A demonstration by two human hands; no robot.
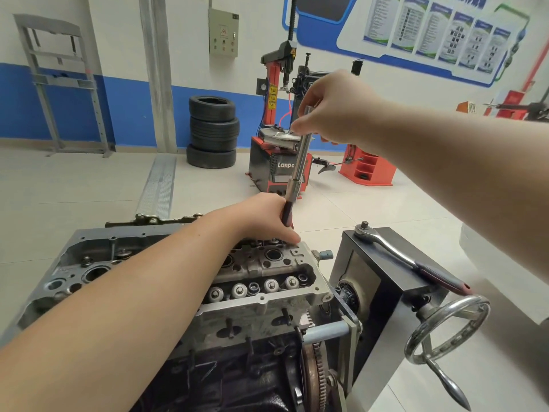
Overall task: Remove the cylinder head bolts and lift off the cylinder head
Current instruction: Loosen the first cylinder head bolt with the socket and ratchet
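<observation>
Cylinder head [184, 281] sits lower centre, long axis left-right. Left hand [261, 217] grips the extension bar [300, 162] low at the head's far right edge; right hand [335, 108] clasps its top. Bar near-vertical, bolt directly below.

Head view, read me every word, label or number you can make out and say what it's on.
"Lanpc", cut off by the long tool: tire changer.
Yellow stickers on its column: too blurred.
Wall posters: too small.
Grey wall box: unreadable logo.
</observation>
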